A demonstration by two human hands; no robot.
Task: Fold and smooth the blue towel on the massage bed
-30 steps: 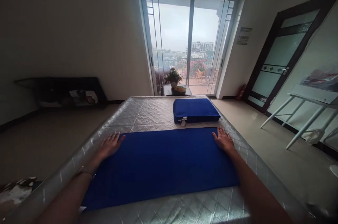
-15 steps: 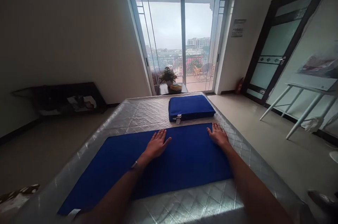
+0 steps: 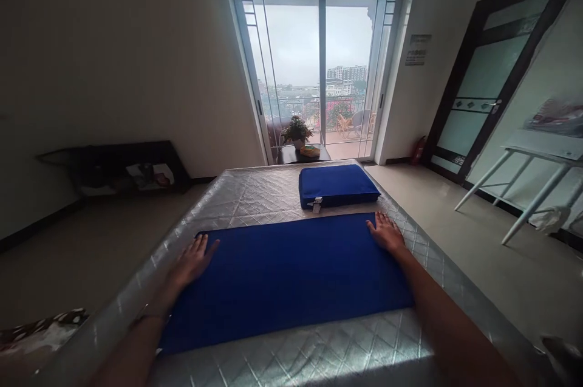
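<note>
A blue cloth (image 3: 291, 277) lies flat across a quilted, silvery mattress-like surface (image 3: 255, 192). On the cloth's far left corner rests my left hand (image 3: 194, 259), palm down with fingers stretched out. My right hand (image 3: 386, 232) lies flat on the far right corner, its thumb apart from the fingers. Just beyond the cloth sits a folded blue cloth stack (image 3: 339, 185), with a small white tag (image 3: 317, 204) hanging from its front edge. Neither hand grips anything.
A small dark table (image 3: 285, 156) with a potted plant (image 3: 298, 130) stands before the sliding glass door (image 3: 322, 71). To the right is a pale stool (image 3: 528, 186) bearing a bag. A dark rack (image 3: 113, 168) stands by the left wall. Patterned fabric (image 3: 50, 323) shows lower left.
My left hand has slid left, from the cloth's middle to its far left corner. My right hand stays at the right corner. The view has shifted slightly.
</note>
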